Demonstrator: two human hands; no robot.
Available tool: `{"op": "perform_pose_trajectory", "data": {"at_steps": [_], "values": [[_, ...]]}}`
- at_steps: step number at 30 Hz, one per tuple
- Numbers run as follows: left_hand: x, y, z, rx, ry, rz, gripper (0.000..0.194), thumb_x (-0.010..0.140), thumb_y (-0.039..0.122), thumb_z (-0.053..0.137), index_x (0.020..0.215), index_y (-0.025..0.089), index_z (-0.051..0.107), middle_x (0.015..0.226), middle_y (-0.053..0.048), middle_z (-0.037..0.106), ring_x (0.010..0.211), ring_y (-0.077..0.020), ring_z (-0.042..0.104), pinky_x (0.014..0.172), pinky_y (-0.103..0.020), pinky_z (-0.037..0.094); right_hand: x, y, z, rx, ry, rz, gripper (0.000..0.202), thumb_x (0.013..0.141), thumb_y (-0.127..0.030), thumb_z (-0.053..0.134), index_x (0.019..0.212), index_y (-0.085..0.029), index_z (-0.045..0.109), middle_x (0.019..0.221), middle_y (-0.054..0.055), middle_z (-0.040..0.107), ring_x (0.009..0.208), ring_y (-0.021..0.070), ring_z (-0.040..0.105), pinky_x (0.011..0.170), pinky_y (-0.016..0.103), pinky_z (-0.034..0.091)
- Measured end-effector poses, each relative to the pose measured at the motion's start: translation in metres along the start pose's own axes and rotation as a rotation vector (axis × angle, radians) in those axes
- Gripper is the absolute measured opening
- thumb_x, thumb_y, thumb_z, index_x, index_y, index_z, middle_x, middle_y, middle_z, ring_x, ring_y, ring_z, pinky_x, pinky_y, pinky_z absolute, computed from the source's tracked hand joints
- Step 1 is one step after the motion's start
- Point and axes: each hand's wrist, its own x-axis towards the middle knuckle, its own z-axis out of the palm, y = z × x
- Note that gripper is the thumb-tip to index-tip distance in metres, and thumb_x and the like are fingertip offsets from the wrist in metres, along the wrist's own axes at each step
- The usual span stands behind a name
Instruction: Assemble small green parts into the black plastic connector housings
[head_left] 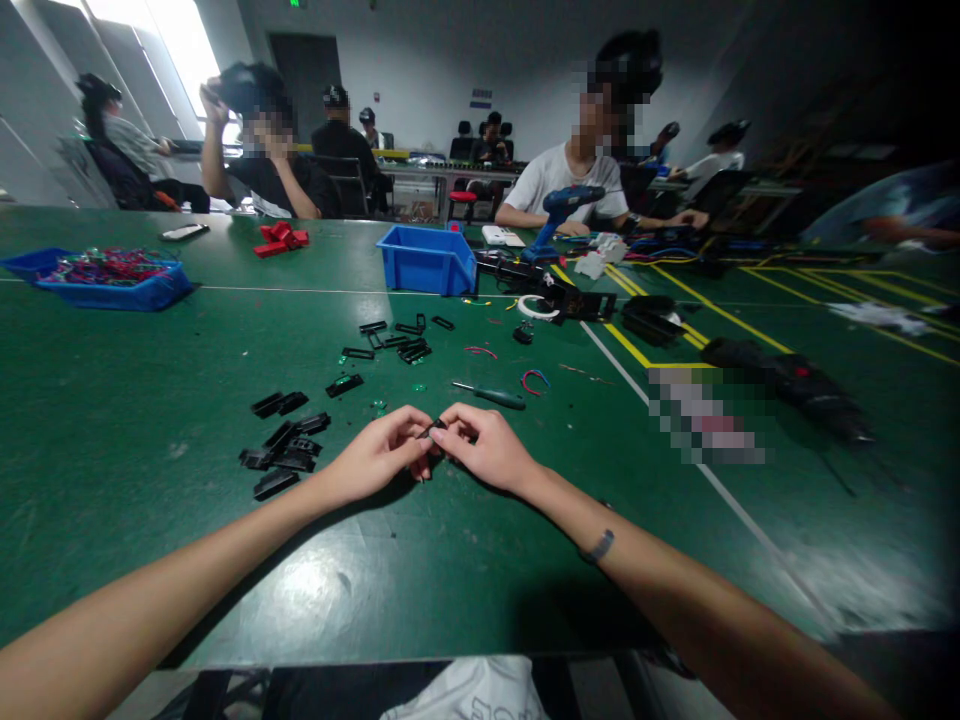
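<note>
My left hand [390, 450] and my right hand [484, 445] meet over the green table [405, 600]. Between their fingertips is a small black part [433, 428], mostly covered by the fingers, and both hands pinch it. Left of my left hand lies a pile of black housings [289, 450]. Beyond the hands are several thin black frames [405, 345] and small green pieces [418, 387]. A screwdriver [491, 396] with a green handle rests just past my right hand, near a red and blue wire [534, 380].
Toward the back stand an empty blue bin [427, 260], a blue tray of wires [120, 285], red parts [281, 238] and a blue power drill [566, 210]. A dark tool [795, 385] lies at right. Several people sit beyond the table.
</note>
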Motion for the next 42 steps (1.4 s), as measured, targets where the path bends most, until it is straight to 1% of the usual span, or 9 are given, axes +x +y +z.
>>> {"op": "perform_pose_trajectory", "data": {"at_steps": [10, 16, 24, 33, 37, 42], "values": [[0.0013, 0.0003, -0.0006, 0.017, 0.019, -0.012, 0.033, 0.097, 0.043, 0.061, 0.114, 0.016, 0.055, 0.093, -0.007, 0.069, 0.07, -0.0148, 0.068, 0.066, -0.028, 0.055, 0.0015, 0.0027, 0.0006, 0.059, 0.005, 0.026, 0.027, 0.095, -0.044, 0.061, 0.089, -0.018, 0.063, 0.07, 0.0, 0.066, 0.061, 0.0133, 0.059, 0.057, 0.024, 0.044], [0.0007, 0.0025, 0.0007, 0.034, 0.023, -0.019, 0.033, 0.098, 0.044, 0.058, 0.113, 0.015, 0.054, 0.088, -0.005, 0.068, 0.069, -0.0149, 0.068, 0.065, -0.028, 0.055, 0.0016, 0.0041, 0.0012, 0.107, 0.005, 0.042, 0.028, 0.096, -0.045, 0.06, 0.091, -0.018, 0.062, 0.068, 0.0, 0.064, 0.06, 0.0135, 0.06, 0.057, 0.025, 0.045], [0.0, 0.0052, 0.0032, 0.019, 0.051, -0.016, 0.031, 0.099, 0.046, 0.056, 0.108, 0.017, 0.05, 0.081, -0.002, 0.066, 0.064, -0.0134, 0.067, 0.058, -0.025, 0.053, 0.0017, 0.0025, 0.0011, 0.138, 0.004, 0.05, 0.029, 0.096, -0.046, 0.059, 0.091, -0.017, 0.061, 0.067, 0.0, 0.064, 0.059, 0.0135, 0.06, 0.057, 0.025, 0.046], [0.0002, 0.0041, 0.0035, 0.016, 0.084, -0.029, 0.03, 0.1, 0.048, 0.052, 0.103, 0.02, 0.044, 0.076, -0.001, 0.067, 0.058, -0.0135, 0.066, 0.05, -0.022, 0.051, 0.0009, 0.0044, 0.0001, 0.128, -0.017, 0.046, 0.029, 0.096, -0.045, 0.06, 0.089, -0.017, 0.061, 0.067, 0.0, 0.063, 0.059, 0.0129, 0.058, 0.056, 0.024, 0.044], [-0.0004, 0.0057, 0.0037, 0.038, 0.078, -0.037, 0.031, 0.101, 0.05, 0.05, 0.1, 0.019, 0.045, 0.074, -0.002, 0.068, 0.057, -0.0135, 0.065, 0.051, -0.022, 0.05, 0.0002, 0.0039, -0.0011, 0.109, -0.038, 0.046, 0.029, 0.096, -0.044, 0.061, 0.086, -0.017, 0.061, 0.066, 0.0, 0.063, 0.058, 0.0129, 0.058, 0.056, 0.024, 0.043], [-0.0004, 0.006, 0.0025, 0.079, 0.064, -0.05, 0.035, 0.101, 0.051, 0.049, 0.097, 0.016, 0.052, 0.07, -0.003, 0.068, 0.057, -0.0123, 0.063, 0.053, -0.021, 0.048, -0.0008, 0.0021, -0.0027, 0.107, -0.063, 0.046, 0.031, 0.096, -0.045, 0.061, 0.084, -0.016, 0.062, 0.065, 0.0, 0.063, 0.057, 0.0132, 0.059, 0.056, 0.024, 0.044]]}}
